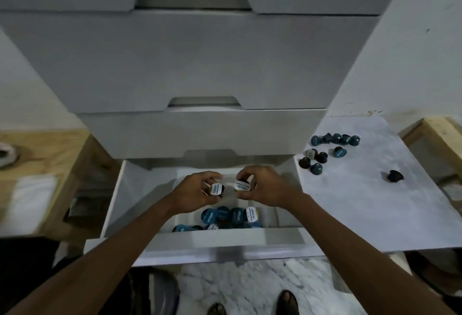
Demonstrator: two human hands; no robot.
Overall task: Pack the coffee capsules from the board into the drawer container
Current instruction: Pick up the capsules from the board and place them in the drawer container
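Two round foil-lidded capsules (217,189), pinched in left hand (193,193) and right hand (265,188).

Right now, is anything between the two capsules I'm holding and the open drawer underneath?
Nothing visible does. The left hand holds the left capsule and the right hand the right capsule, both directly above the open drawer, which has no lid. Packed capsules lie nearer its front wall.

Lettering is showing on the lids of the left held capsule (216,189), the right held capsule (242,186) and a white-lidded capsule (252,214) near the drawer (232,237) front edge, all blurring beyond reading.
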